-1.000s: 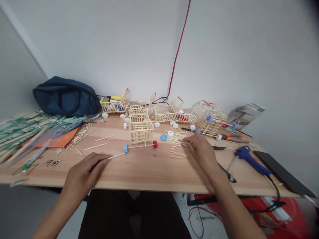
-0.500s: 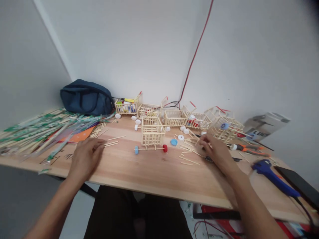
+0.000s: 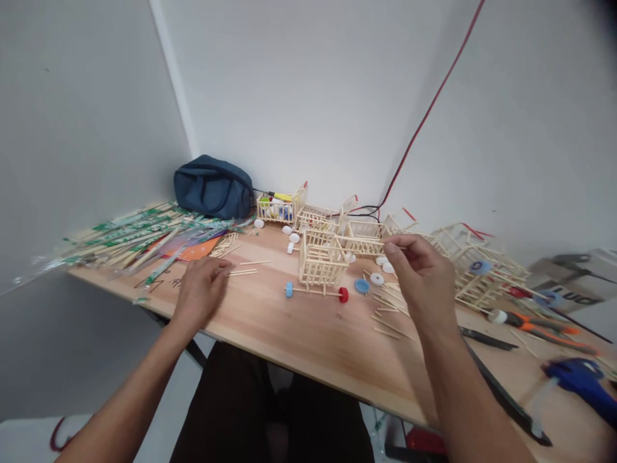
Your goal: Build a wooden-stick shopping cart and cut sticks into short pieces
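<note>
My right hand (image 3: 421, 276) is raised above the wooden table (image 3: 308, 334), its fingers pinched on a thin wooden stick (image 3: 366, 241) that points left. My left hand (image 3: 200, 289) rests on the table with its fingers curled over loose sticks (image 3: 245, 271). Between the hands stands a small stick-built cart (image 3: 322, 262), and in front of it lies an axle with a blue and a red cap wheel (image 3: 315, 292). More loose sticks (image 3: 388, 312) lie below my right hand.
Several stick carts (image 3: 366, 238) line the wall, with white and blue bottle caps (image 3: 373, 278) around them. A dark blue bag (image 3: 212, 188) sits in the corner, packets of sticks (image 3: 130, 235) at left. Orange-handled pliers (image 3: 544, 325), a blue glue gun (image 3: 583, 379) and a red cable (image 3: 429, 109) are at right.
My right hand has lifted off the table with a stick in its fingers. My left hand slid left to the loose sticks. The view has turned to the left.
</note>
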Tool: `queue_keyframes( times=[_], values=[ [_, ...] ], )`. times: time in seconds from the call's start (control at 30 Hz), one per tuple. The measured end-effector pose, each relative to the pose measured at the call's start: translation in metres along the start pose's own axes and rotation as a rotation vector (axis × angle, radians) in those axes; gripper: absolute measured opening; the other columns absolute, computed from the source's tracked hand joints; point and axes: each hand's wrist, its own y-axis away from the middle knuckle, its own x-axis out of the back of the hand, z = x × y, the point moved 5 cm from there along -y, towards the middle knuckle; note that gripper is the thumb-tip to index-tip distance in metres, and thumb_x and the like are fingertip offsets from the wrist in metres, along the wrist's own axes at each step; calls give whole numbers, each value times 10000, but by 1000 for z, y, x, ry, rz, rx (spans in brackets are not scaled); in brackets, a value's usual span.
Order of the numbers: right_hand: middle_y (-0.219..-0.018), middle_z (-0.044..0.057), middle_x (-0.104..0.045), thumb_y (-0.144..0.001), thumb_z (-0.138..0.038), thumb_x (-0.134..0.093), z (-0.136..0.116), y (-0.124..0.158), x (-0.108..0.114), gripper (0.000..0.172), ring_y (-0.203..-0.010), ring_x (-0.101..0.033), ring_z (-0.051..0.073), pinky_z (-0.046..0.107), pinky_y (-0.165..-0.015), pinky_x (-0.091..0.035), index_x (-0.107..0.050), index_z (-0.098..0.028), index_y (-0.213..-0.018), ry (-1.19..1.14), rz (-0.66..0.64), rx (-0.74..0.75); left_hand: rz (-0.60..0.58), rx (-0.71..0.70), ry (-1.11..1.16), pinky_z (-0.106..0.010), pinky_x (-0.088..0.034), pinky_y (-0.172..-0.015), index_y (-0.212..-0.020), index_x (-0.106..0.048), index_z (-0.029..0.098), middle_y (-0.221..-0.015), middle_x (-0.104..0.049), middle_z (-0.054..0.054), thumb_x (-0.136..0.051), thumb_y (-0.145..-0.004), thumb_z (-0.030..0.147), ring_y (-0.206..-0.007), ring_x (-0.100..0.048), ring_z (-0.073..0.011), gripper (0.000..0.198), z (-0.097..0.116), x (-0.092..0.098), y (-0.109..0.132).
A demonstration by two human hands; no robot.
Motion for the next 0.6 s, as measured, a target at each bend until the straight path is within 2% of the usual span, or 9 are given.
queue_keyframes(
  times=[0.2,0.37,0.5,0.6],
  values=[
    [-851,14,-666,-847,-377,-647,-5,1,-10,180,-762,-587,142,278,-723,-450,-718,-212,-853,-16,-6,11,19,67,71,-367,-462,-864,-911,-700,188,-998,-718,-79,-482,-842,369,-899,-619,-243,291,-1,3,0],
    [-882,20,-683,-853,-362,-638,-4,3,-14,177,-849,-614,156,294,-804,-456,-732,-213,-862,-76,-14,12,52,140,131,-357,-473,-837,-945,-712,152,-965,-715,-87,-489,-811,308,-858,-621,-229,304,-7,3,2],
    [-853,26,-677,-829,-382,-670,10,8,-8,208,-782,-595,142,284,-765,-453,-740,-194,-888,-180,111,-97,155,195,192,-329,-484,-809,-1053,-692,139,-1014,-713,-86,-476,-797,232,-866,-630,-212,347,-17,8,1],
    [-770,12,-624,-822,-429,-663,25,10,-5,282,-692,-555,132,290,-705,-447,-735,-183,-940,-203,176,-149,193,204,144,-336,-481,-820,-1088,-683,134,-1010,-714,-92,-459,-792,188,-867,-629,-215,376,-28,14,-4]
  ],
)
